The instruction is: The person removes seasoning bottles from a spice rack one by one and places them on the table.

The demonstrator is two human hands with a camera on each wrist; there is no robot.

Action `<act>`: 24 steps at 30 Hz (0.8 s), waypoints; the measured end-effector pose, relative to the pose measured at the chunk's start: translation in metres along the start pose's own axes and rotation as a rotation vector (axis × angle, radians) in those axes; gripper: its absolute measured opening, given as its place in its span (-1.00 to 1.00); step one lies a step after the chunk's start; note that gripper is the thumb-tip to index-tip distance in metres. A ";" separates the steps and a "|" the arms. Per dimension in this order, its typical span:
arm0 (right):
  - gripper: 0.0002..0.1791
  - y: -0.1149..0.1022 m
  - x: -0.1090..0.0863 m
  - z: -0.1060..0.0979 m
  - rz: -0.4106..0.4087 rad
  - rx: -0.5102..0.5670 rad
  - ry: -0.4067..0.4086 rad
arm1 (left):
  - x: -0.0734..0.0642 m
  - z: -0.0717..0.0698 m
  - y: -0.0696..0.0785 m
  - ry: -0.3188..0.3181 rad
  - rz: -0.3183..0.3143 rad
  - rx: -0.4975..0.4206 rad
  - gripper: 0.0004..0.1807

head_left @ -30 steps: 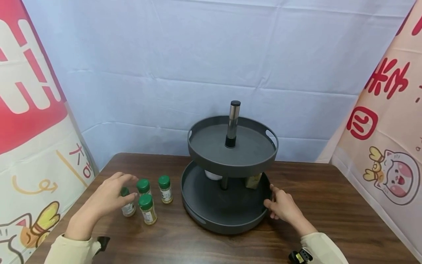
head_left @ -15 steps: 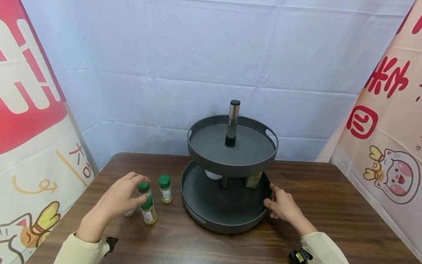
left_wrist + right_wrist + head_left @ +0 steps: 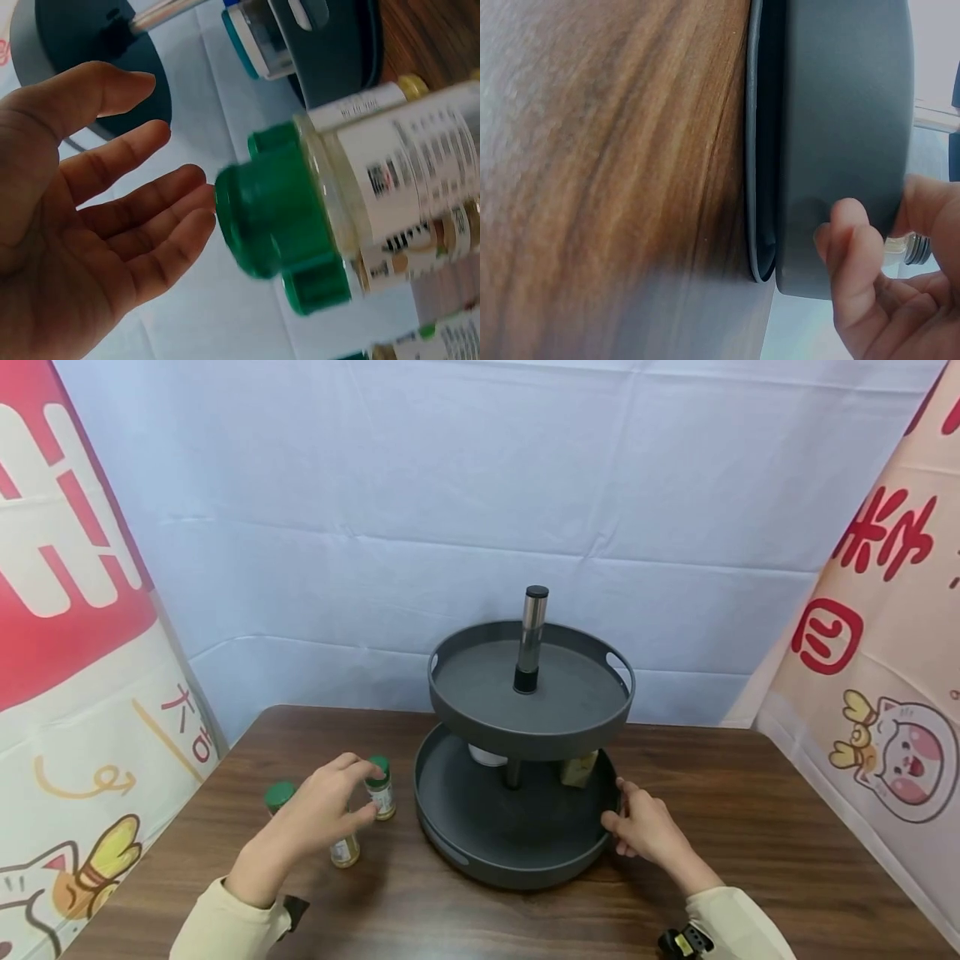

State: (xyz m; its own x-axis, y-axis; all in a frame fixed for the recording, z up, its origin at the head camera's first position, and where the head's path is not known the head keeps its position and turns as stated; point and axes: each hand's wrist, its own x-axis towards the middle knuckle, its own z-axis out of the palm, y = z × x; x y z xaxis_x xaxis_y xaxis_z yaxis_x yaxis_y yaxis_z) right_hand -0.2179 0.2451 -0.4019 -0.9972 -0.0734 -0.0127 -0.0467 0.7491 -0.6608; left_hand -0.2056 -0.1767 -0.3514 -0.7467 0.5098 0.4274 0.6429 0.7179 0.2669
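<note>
Clearly, a pale blue cloth is hanging behind everything, and printed sheets are hanging at your both sides. In front of you, the brown table is reaching with its back edge close to this cloth. Around the middle of the table, rather towards its back edge, a dark grey stand is standing: its lower tray is resting low, its upper tray is sitting above, and a metal post is rising through the upper one.

Your right hand is gripping the right rim of the lower tray; some fingertips are showing against its outer wall in the right wrist view. Your left hand is hovering at the green-capped bottles, with relaxed, spread fingers and open palm; whether any fingertip is touching a cap, you cannot tell.

Under the upper tray, a yellowish box and a white container are standing on the lower tray near its back edge, both partly hidden. Finally, the bottles are standing upright between the table's left edge and the stand: three are showing from your head, two partly covered by your hand, while the left wrist view is showing four.
</note>
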 end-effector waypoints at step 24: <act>-0.27 -0.001 0.000 0.000 -0.001 0.010 0.008 | 0.013 0.034 0.021 -0.084 -0.022 -0.066 -0.67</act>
State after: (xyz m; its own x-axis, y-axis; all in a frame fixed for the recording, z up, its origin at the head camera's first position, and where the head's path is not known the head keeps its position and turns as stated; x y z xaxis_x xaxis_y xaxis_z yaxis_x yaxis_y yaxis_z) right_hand -0.2176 0.2440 -0.4014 -0.9976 -0.0690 -0.0056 -0.0476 0.7426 -0.6681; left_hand -0.2073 -0.1385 -0.3700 -0.7708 0.5337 0.3478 0.6337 0.6983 0.3330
